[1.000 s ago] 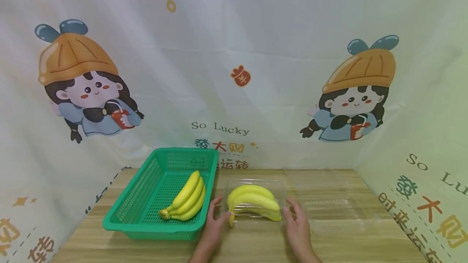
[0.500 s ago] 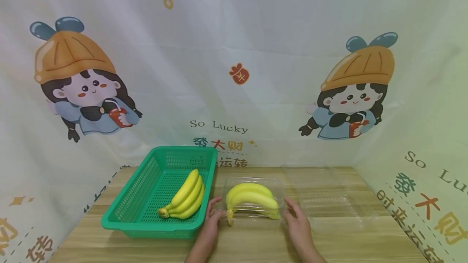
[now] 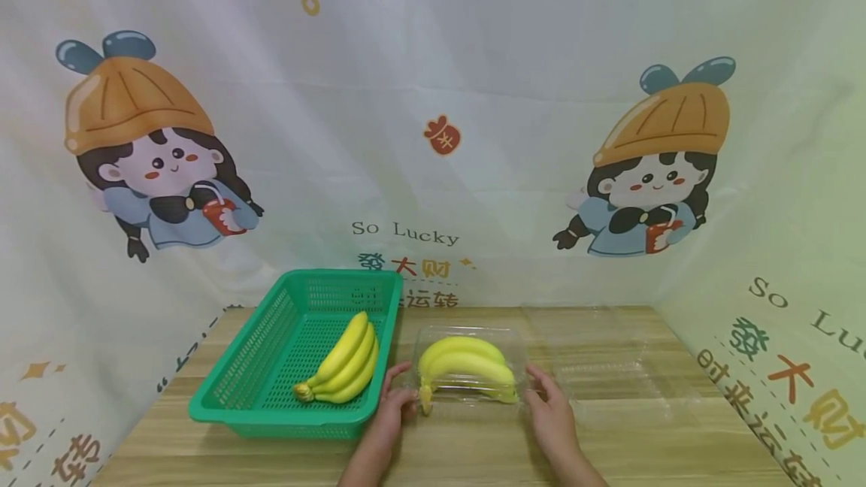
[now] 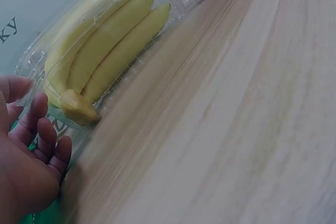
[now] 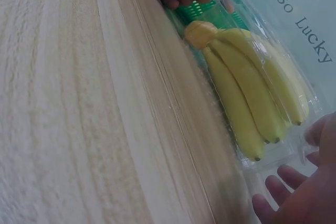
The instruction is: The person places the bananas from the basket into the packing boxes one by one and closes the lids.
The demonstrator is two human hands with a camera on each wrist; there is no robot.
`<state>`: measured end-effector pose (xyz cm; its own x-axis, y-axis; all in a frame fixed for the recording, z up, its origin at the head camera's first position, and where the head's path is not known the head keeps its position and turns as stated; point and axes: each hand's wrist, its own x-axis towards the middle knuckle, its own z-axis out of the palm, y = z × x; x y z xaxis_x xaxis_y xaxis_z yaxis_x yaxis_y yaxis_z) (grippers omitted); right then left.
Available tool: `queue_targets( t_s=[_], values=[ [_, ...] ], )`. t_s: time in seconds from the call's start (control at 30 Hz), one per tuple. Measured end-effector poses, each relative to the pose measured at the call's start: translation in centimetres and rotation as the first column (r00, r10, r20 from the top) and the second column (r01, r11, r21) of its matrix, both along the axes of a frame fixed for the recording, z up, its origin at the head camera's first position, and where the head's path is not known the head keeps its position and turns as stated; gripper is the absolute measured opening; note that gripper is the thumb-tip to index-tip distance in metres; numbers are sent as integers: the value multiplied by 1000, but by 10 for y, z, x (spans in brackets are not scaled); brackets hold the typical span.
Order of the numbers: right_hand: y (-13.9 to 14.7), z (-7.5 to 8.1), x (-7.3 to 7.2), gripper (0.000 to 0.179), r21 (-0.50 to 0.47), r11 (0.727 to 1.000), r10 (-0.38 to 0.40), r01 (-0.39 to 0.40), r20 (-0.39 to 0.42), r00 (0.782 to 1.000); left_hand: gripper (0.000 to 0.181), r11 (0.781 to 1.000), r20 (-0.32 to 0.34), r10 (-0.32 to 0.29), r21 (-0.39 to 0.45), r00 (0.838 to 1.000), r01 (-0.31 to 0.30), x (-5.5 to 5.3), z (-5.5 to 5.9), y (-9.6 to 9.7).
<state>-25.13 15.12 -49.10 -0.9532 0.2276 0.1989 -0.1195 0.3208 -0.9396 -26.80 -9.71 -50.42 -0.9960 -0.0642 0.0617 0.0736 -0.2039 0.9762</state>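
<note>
- Bananas (image 3: pixel 467 365) lie in a clear box (image 3: pixel 517 344), toward the middle of the tabletop's (image 3: pixel 467 457) back edge.
- Left hand (image 3: pixel 392 406) and right hand (image 3: pixel 551 415) are at its ends, fingers loosely bent.
- Soft, even pushes should keep it straight.
- Green basket (image 3: pixel 291 419): back left corner.

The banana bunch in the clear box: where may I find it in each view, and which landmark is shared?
Head: the banana bunch lies low, slightly right of centre.
Left wrist: the banana bunch is upper left.
Right wrist: the banana bunch is right of centre.
Landmark: "So Lucky" lettering (left wrist: only "ky").
</note>
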Motion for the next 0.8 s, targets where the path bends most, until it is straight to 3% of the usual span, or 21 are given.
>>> queue_targets(
  t_s=[0.4,0.8],
  values=[
    [0,-2,-1,46,42,999,-25,25,-13,1000,58,999,6,-9,-53,1000,10,2,4,1],
    [6,1,0,50,27,999,15,-17,64,998,56,999,15,-9,-54,1000,9,4,4,1]
  ],
)
